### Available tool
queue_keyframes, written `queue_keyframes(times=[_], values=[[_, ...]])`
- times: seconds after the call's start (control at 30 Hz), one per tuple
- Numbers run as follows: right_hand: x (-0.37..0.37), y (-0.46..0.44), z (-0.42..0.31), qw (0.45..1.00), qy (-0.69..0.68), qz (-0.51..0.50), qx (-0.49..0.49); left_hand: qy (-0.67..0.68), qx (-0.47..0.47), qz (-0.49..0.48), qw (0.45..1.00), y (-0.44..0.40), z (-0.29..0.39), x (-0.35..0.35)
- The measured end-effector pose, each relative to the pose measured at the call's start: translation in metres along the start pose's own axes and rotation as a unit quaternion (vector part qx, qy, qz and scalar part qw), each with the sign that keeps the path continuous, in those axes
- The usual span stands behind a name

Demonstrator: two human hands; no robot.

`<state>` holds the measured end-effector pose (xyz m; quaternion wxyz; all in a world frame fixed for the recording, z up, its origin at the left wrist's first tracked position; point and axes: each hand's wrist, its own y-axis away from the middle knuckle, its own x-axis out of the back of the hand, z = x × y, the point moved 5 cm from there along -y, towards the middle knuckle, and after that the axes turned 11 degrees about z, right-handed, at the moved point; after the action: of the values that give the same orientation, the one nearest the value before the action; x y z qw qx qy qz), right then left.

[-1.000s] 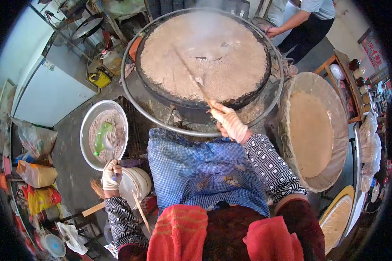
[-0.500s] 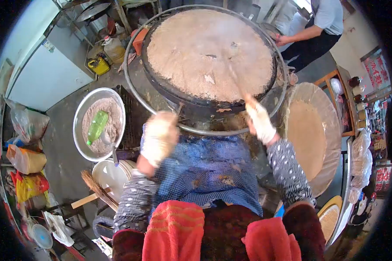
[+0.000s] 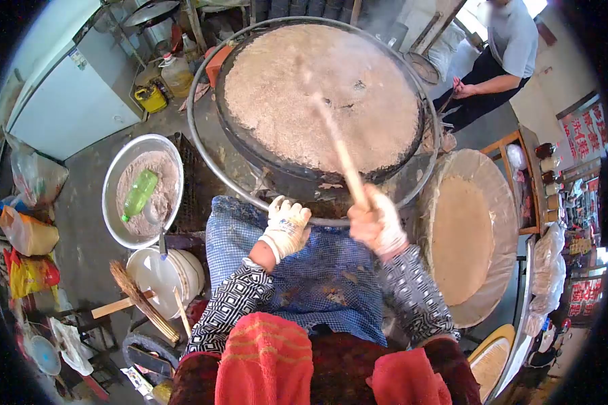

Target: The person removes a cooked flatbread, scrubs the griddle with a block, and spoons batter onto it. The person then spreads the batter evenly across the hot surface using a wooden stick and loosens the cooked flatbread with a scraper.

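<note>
My right hand, in a whitish work glove, is closed around a long wooden stick. The stick reaches forward over a large round griddle; its far end is blurred by motion. A coarse, pinkish-tan layer of food covers the griddle, and steam rises from it. Around the griddle runs a grey metal ring. My left hand, also gloved, has its fingers curled over the near side of this ring. A blue checked cloth lies below both hands.
Left stands a metal basin of pinkish powder with a green bottle and a ladle. Below it are a white bucket and a straw brush. Right is a wide plastic-lined container of tan material. Another person stands far right.
My left hand has come down onto the ring's near side. My right hand has moved left and nearer to me, and the stick's far end has swung left across the griddle.
</note>
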<state>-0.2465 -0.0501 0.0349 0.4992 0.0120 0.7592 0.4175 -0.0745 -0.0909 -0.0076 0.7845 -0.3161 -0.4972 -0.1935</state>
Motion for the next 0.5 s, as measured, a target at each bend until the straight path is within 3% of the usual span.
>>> queue_keyframes(times=[0.03,0.07,0.1,0.13,0.17,0.2,0.23,0.3,0.4,0.43,0.5], values=[[0.002,0.007,-0.025,0.999,-0.003,-0.009,0.045,0.003,0.003,0.001,1.000,0.000,-0.003,0.001],[-0.013,0.028,-0.048,0.964,0.044,0.202,0.170,-0.001,0.005,-0.005,1.000,0.001,-0.007,0.002],[0.006,0.021,-0.078,0.985,0.046,0.050,0.159,-0.005,0.007,-0.011,1.000,0.001,-0.011,0.002],[-0.002,0.028,-0.099,0.964,0.082,0.116,0.225,-0.007,0.007,0.009,1.000,0.003,-0.015,0.003],[-0.015,0.035,-0.115,0.914,0.184,0.179,0.314,-0.008,0.009,0.009,1.000,0.003,-0.019,0.006],[-0.004,0.031,-0.139,0.826,0.422,0.168,0.334,-0.028,0.015,0.007,0.999,0.002,-0.023,0.010],[0.023,0.017,-0.163,0.638,0.608,0.353,0.315,-0.047,0.021,0.004,0.999,0.002,-0.026,0.012],[0.067,-0.012,-0.202,0.128,0.829,0.364,0.405,-0.054,0.033,-0.004,0.998,0.000,-0.036,0.015],[0.035,-0.012,-0.208,0.122,0.834,0.411,0.346,-0.132,0.081,-0.018,0.988,-0.001,-0.054,0.014],[0.045,-0.020,-0.223,0.099,0.826,0.407,0.377,-0.119,0.097,-0.008,0.988,0.000,-0.065,0.009],[0.031,-0.027,-0.242,0.111,0.805,0.435,0.388,-0.137,0.120,-0.056,0.982,-0.001,-0.079,0.013]])
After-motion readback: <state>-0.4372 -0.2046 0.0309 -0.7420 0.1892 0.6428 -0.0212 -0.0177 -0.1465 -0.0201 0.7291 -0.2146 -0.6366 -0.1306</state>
